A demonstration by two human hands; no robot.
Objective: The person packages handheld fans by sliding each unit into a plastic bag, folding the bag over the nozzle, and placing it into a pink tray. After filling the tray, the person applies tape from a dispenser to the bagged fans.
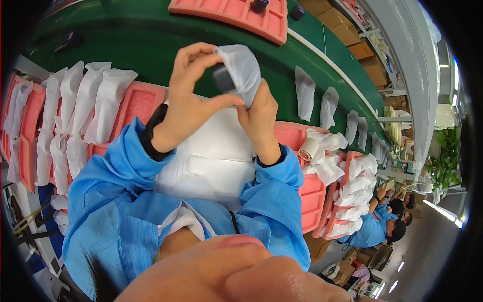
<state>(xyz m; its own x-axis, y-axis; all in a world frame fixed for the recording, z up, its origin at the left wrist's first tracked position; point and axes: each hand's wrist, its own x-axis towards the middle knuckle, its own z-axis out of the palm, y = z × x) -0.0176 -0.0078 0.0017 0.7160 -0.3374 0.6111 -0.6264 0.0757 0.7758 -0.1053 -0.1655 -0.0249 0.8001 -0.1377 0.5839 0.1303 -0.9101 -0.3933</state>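
Note:
Above the green work surface point(136, 30), both hands hold a thin, translucent white bag point(244, 65). My left hand point(188, 95) has its fingertips on the bag's upper rim and its thumb against the lower side. My right hand point(260, 113) grips the bag from below and the right. A dark, blocky object point(223, 79) shows at the bag's mouth, between the left fingers and thumb; its kind is too blurred to tell. Under my wrists lies a stack of white bags or sheets point(216, 136).
Pink foam trays point(143, 100) with white-wrapped items point(103, 105) stand at left; more wrapped items point(354, 194) fill trays at right. Wrapped pieces point(305, 93) line the green surface. Another pink tray point(226, 11) is at the far side. Co-workers in blue point(372, 229) sit at far right.

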